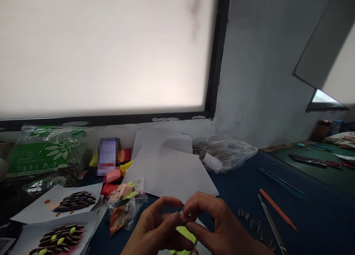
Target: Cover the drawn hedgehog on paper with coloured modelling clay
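Observation:
My left hand (162, 225) and my right hand (215, 220) meet above a sheet of white paper (205, 229), thumbs and forefingers curled together. A tiny reddish bit seems to show between the fingertips; it is too small and covered to name. Under the hands, flattened yellow-green clay (184, 232) lies on the paper, partly hidden by my fingers. A small orange piece (196, 250) sits at its right edge. Several striped sunflower seeds (253, 223) are scattered on the blue table to the right of my right hand.
Left are two seed-and-clay pictures (76, 202) on paper, clay in plastic bags (124, 194) and a green seed bag (33, 151). Blank sheets (166, 170) and a clear plastic bag (224, 153) stand behind. An orange tool (277, 208), a metal strip (271, 223) and tweezers (283, 183) lie right.

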`<state>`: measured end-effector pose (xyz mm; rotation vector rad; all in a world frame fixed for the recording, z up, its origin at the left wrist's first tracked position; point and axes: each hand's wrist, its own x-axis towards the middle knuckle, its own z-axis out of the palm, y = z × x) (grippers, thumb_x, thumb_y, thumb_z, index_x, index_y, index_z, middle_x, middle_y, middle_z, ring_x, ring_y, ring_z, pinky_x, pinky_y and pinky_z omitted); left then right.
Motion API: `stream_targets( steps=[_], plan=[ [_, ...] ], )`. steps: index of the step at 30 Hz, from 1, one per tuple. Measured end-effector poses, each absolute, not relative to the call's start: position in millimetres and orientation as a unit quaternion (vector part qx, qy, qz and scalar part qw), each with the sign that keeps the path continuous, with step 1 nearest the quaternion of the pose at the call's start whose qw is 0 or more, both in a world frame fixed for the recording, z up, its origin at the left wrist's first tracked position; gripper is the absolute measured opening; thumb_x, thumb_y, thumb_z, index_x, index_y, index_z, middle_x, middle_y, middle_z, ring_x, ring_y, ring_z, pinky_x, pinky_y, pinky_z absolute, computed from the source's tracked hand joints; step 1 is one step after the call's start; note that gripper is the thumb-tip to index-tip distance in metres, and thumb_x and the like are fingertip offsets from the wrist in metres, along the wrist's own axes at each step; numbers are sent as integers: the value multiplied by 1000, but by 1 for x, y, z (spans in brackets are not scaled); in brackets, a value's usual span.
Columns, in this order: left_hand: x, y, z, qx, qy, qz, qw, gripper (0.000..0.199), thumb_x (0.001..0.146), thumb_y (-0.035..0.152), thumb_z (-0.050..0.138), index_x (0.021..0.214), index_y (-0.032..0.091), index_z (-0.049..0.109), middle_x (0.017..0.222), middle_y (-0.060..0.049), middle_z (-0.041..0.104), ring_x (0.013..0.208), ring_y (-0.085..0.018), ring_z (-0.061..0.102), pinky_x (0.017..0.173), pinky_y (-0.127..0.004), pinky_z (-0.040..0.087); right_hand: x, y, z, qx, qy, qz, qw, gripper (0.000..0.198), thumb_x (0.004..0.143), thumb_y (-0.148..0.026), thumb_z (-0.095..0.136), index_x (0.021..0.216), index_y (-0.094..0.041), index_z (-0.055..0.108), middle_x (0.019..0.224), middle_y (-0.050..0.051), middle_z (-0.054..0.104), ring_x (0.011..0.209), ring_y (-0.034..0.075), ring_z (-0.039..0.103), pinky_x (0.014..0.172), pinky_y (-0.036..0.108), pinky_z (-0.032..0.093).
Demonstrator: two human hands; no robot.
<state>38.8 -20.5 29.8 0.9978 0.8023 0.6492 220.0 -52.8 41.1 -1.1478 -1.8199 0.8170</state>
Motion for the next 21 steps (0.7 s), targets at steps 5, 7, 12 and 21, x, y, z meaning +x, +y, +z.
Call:
stream_targets(
  steps=[5,7,12,21],
  plan=[
    [39,-20,33,459,356,286,762,61,66,50,84,109,16,58,70,-1,72,73,-25,74,71,-32,53,221,-53,33,-424,-735,313,427,8,85,-13,62,85,-17,68,89,5,63,84,17,63,74,28,49],
    [40,-21,34,457,352,290,764,59,66,50,84,107,16,59,70,-1,72,74,-25,74,72,-31,53,221,-53,32,-425,-743,301,421,9,85,-12,62,86,-17,69,90,6,63,83,17,64,73,28,49],
    [41,-18,30,485,368,286,740,58,64,56,83,103,17,63,71,-1,72,68,-21,73,63,-25,50,220,-51,34,-422,-755,275,420,6,85,-15,62,83,-17,67,89,6,63,78,17,64,70,27,49],
    [41,-13,20,539,375,250,712,53,65,67,75,68,15,71,51,2,56,48,-11,54,47,-20,34,222,-52,32,-442,-772,232,394,7,85,-16,63,79,-19,65,91,5,61,79,16,62,69,26,48]
  ],
)
